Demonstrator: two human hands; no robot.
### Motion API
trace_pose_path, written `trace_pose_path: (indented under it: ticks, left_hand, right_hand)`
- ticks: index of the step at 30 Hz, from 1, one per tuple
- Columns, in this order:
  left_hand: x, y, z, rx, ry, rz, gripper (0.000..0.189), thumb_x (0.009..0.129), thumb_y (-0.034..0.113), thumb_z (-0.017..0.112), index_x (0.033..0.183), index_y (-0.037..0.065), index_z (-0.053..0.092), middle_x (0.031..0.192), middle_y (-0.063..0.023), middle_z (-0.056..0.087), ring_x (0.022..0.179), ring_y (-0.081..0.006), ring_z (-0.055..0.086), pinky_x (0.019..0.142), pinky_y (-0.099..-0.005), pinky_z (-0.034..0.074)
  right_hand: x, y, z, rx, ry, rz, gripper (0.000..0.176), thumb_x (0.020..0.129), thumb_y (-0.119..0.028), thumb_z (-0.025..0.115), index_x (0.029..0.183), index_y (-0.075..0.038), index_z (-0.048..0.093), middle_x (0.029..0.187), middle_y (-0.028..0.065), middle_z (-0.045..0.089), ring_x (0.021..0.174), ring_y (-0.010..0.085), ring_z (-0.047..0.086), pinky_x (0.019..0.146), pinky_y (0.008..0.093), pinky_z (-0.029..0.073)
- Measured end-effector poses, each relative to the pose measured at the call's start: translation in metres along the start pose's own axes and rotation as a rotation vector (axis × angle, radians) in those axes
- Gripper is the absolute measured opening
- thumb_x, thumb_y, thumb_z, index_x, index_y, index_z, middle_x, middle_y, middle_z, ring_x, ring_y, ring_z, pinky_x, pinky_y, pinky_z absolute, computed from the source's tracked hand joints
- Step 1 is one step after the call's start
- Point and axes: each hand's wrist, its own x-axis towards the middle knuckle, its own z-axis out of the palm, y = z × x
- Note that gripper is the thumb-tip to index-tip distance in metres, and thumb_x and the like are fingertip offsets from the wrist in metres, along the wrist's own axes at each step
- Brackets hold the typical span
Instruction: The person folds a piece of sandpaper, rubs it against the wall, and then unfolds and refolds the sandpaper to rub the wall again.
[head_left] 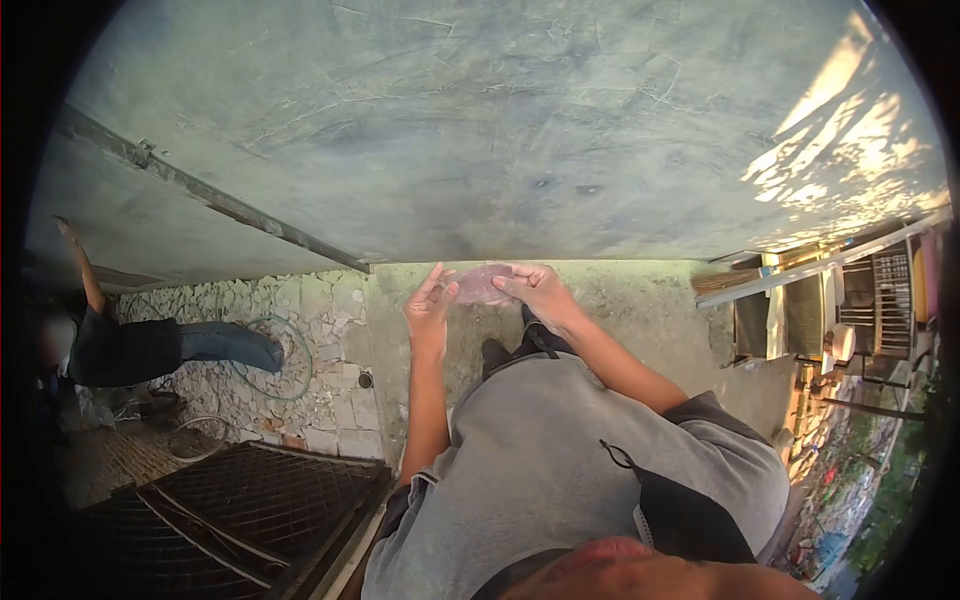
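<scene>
A thin, dusty pinkish sheet [478, 285], which looks like a piece of sandpaper, is stretched between my two hands in front of my body. My left hand [432, 308] pinches its left end between thumb and fingers. At the other end my right hand [540, 293] grips it with the thumb on the near face. Pale dust shows on my fingers. Just beyond the sheet rises a grey plastered wall [500, 130], and neither hand touches it.
Another person [130, 345] stands at the left with an arm raised to the wall. A hose [305, 365] loops over rubble ground there. A dark metal gate [260, 510] is at lower left. Wooden furniture [800, 310] stands at right.
</scene>
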Motion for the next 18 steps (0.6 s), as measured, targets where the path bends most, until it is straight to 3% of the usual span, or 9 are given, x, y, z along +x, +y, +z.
trace_pose_path:
  ticks: [5, 7, 11, 13, 18]
  left_hand:
    - [0.013, 0.016, 0.004, -0.006, -0.046, 0.155, 0.036, 0.086, -0.006, 0.070, 0.121, 0.001, 0.066, 0.112, -0.0092, 0.069, 0.094, -0.0116, 0.062, 0.086, -0.0269, 0.050]
    - [0.016, 0.024, 0.004, 0.105, -0.135, 0.299, 0.025, 0.087, -0.007, 0.069, 0.111, 0.000, 0.069, 0.110, -0.0112, 0.070, 0.092, -0.0110, 0.062, 0.082, -0.0238, 0.051]
    - [0.022, 0.031, 0.007, 0.134, -0.240, 0.544, 0.017, 0.088, -0.006, 0.069, 0.104, 0.000, 0.069, 0.108, -0.0127, 0.070, 0.091, -0.0109, 0.062, 0.081, -0.0234, 0.050]
    - [0.016, 0.042, 0.011, 0.015, -0.172, 0.204, 0.024, 0.089, -0.002, 0.069, 0.112, 0.000, 0.064, 0.105, -0.0114, 0.069, 0.090, -0.0104, 0.062, 0.080, -0.0248, 0.051]
    - [0.004, 0.060, 0.035, -0.037, -0.117, 0.089, 0.035, 0.092, 0.011, 0.070, 0.124, 0.003, 0.056, 0.098, -0.0059, 0.067, 0.087, -0.0069, 0.060, 0.082, -0.0253, 0.049]
  right_hand:
    - [-0.004, -0.015, 0.007, -0.009, 0.006, -0.063, 0.040, 0.098, -0.014, 0.063, 0.135, 0.001, 0.057, 0.109, 0.0063, 0.071, 0.088, 0.0112, 0.068, 0.077, 0.0250, 0.054]
    - [-0.006, -0.021, 0.011, 0.003, 0.028, -0.093, 0.037, 0.097, -0.011, 0.063, 0.132, 0.001, 0.059, 0.109, 0.0071, 0.071, 0.088, 0.0118, 0.068, 0.078, 0.0257, 0.056]
    - [-0.005, -0.020, 0.015, 0.006, 0.035, -0.170, 0.035, 0.097, -0.009, 0.063, 0.130, 0.002, 0.060, 0.110, 0.0085, 0.070, 0.089, 0.0136, 0.068, 0.077, 0.0275, 0.059]
    - [-0.004, -0.023, 0.016, -0.012, 0.076, -0.165, 0.037, 0.095, -0.007, 0.064, 0.130, 0.005, 0.058, 0.109, 0.0108, 0.070, 0.087, 0.0161, 0.069, 0.072, 0.0284, 0.062]
    - [0.012, -0.026, 0.006, -0.013, 0.063, -0.082, 0.036, 0.095, -0.006, 0.063, 0.130, 0.004, 0.058, 0.109, 0.0120, 0.069, 0.084, 0.0166, 0.070, 0.070, 0.0275, 0.063]
